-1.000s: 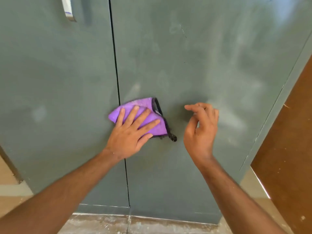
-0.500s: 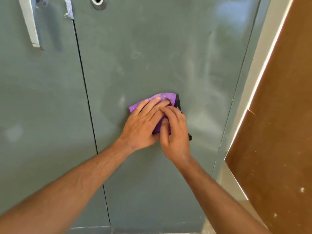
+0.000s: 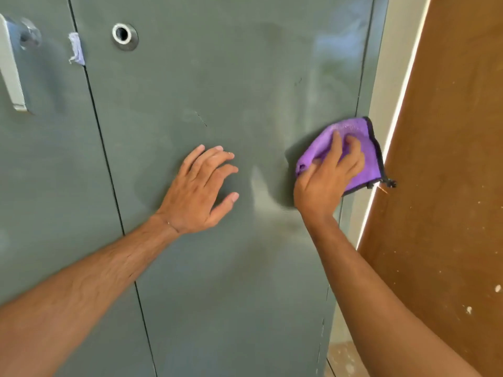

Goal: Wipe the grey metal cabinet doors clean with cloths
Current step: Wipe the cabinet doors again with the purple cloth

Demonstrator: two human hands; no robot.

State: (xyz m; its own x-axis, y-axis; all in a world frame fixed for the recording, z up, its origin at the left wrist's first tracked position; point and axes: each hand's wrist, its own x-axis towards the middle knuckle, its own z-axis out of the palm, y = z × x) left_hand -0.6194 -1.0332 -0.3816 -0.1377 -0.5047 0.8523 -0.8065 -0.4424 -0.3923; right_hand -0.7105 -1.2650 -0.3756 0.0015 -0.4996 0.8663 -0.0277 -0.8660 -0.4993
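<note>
Currently I read the left hand (image 3: 200, 191) flat, fingers spread wide on the smooth grey right door (image 3: 231, 77); the right hand (image 3: 328, 176) grips the fuzzy purple cloth (image 3: 362, 156) at that door's right edge

Purple cloth (image 3: 362, 164) with black edging under the right hand (image 3: 325, 183); grey-green door (image 3: 231, 77); white-speckled brown board (image 3: 449, 186) rightward.

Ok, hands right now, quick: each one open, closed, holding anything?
Left hand: open, flat on the right cabinet door.
Right hand: holding the purple cloth.
</note>
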